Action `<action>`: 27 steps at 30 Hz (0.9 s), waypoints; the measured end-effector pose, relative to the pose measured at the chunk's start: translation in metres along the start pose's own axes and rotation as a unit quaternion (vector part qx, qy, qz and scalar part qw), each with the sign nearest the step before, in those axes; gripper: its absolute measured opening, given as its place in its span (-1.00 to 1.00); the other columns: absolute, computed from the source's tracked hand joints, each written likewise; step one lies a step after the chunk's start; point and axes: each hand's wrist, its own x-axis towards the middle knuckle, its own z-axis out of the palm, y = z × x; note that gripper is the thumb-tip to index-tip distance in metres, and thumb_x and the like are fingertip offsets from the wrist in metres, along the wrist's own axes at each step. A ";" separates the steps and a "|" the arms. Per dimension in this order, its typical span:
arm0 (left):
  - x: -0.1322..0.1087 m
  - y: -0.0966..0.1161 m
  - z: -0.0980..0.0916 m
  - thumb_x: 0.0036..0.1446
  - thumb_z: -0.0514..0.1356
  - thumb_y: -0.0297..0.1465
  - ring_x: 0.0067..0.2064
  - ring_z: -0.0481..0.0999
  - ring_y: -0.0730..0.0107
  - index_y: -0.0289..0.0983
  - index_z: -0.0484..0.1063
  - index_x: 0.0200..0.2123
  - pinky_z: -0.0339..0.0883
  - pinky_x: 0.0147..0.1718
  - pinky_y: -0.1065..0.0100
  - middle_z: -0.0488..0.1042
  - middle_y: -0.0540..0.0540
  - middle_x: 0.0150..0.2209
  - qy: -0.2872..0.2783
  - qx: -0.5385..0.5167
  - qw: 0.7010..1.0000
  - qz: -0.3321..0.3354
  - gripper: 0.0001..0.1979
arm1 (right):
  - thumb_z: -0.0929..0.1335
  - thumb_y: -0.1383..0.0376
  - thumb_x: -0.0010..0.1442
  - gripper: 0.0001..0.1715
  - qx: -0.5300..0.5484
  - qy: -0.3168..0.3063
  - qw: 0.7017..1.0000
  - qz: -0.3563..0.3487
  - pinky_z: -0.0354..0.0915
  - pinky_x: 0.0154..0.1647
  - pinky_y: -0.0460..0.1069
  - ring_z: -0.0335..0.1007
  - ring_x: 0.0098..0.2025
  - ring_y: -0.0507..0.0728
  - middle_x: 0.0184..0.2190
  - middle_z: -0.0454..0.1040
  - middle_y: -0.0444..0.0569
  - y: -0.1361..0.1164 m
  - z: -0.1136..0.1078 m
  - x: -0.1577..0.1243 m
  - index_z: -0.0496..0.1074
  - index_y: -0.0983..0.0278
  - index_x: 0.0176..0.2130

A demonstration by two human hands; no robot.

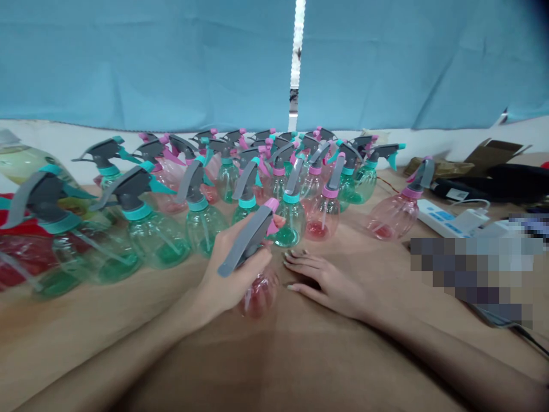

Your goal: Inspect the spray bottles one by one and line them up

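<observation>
My left hand (231,266) is wrapped round the neck of a pink spray bottle (259,294), which has a grey trigger head with a pink nozzle. The bottle stands on the brown tabletop (274,366), partly covered by my fingers. My right hand (328,283) lies palm down on the table just right of that bottle, fingers stretched out and holding nothing. Close beyond both hands are a green spray bottle (288,226) and another pink spray bottle (322,217).
Several more green and pink spray bottles crowd the back and left, including a green one (158,237). A lone pink bottle (393,214) leans at right, near a white power strip (441,217) and cardboard box (491,157). A blue cloth (171,63) hangs behind.
</observation>
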 end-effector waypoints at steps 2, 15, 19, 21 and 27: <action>0.000 -0.001 0.000 -0.04 0.08 -0.43 -0.41 0.41 0.31 -0.09 0.45 -0.16 0.35 -0.41 0.28 0.48 0.03 -0.38 -0.003 -0.006 1.000 0.012 -0.66 | 0.26 0.08 0.30 -0.44 -0.004 -0.004 1.000 0.003 0.10 0.28 0.24 0.18 0.25 0.19 0.19 0.33 0.05 -0.001 -0.001 -0.001 0.26 0.23 0.20; -0.002 -0.004 0.001 -0.04 0.09 -0.43 -0.44 0.39 0.33 -0.15 0.40 -0.30 0.27 -0.46 0.31 0.42 0.04 -0.45 0.001 -0.012 1.000 -0.003 -0.81 | 0.25 0.08 0.30 -0.45 -0.006 -0.005 1.000 0.005 0.09 0.27 0.26 0.15 0.27 0.20 0.20 0.31 0.05 -0.003 -0.002 -0.002 0.25 0.21 0.21; -0.001 -0.003 0.001 -0.04 0.08 -0.44 -0.47 0.38 0.34 -0.13 0.43 -0.26 0.26 -0.49 0.32 0.41 0.05 -0.46 -0.004 -0.018 1.000 -0.001 -0.75 | 0.24 0.08 0.31 -0.45 -0.012 -0.008 1.000 0.008 0.09 0.27 0.26 0.16 0.26 0.20 0.21 0.30 0.05 -0.004 -0.002 -0.003 0.24 0.21 0.22; 0.000 -0.001 0.001 -0.04 0.07 -0.44 -0.43 0.41 0.33 -0.12 0.44 -0.20 0.29 -0.45 0.31 0.45 0.04 -0.41 -0.005 -0.023 1.000 0.011 -0.69 | 0.24 0.08 0.31 -0.44 -0.016 -0.009 1.000 0.011 0.09 0.28 0.26 0.15 0.27 0.20 0.21 0.30 0.06 -0.004 -0.002 -0.003 0.25 0.23 0.21; 0.000 0.001 0.001 -0.03 0.10 -0.44 -0.38 0.46 0.32 -0.10 0.45 -0.15 0.38 -0.40 0.30 0.50 0.02 -0.32 -0.007 -0.022 1.000 0.013 -0.66 | 0.23 0.07 0.31 -0.43 -0.022 -0.017 1.000 0.014 0.08 0.29 0.24 0.13 0.28 0.20 0.21 0.30 0.07 -0.005 -0.004 -0.003 0.26 0.27 0.21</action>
